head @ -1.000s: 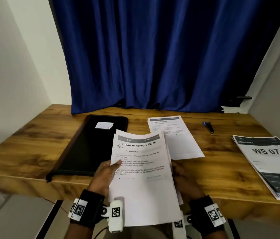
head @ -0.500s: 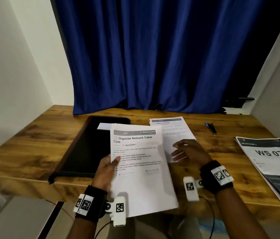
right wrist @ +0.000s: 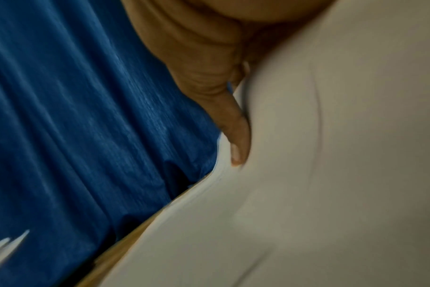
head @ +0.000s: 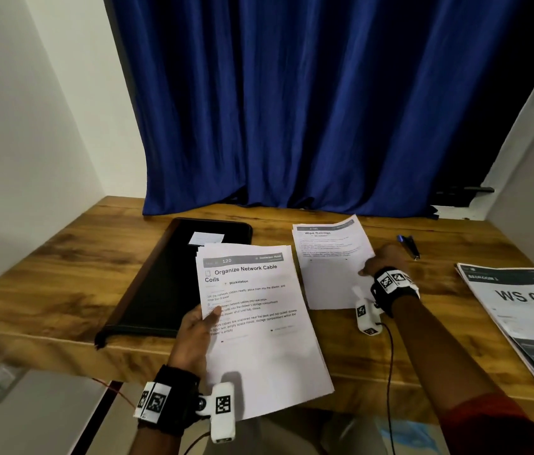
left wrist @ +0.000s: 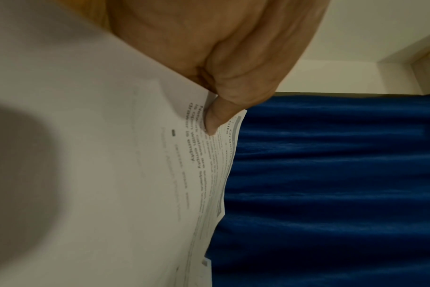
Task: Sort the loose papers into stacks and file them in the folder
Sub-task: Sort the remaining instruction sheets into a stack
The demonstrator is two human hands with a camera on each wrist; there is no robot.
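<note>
The left hand [head: 195, 336] pinches a sheaf of papers [head: 259, 326] at its left edge, thumb [left wrist: 215, 118] pressed on the printed top page (headed "Organize Network Cable Coils"), the sheets held above the near edge of the wooden desk [head: 62, 274]. The right hand [head: 382, 259] rests on a separate sheet [head: 331, 267] lying flat on the desk, thumb on its right edge; whether it pinches or only presses I cannot tell. The black folder [head: 173, 277] lies shut just left of the sheaf.
</note>
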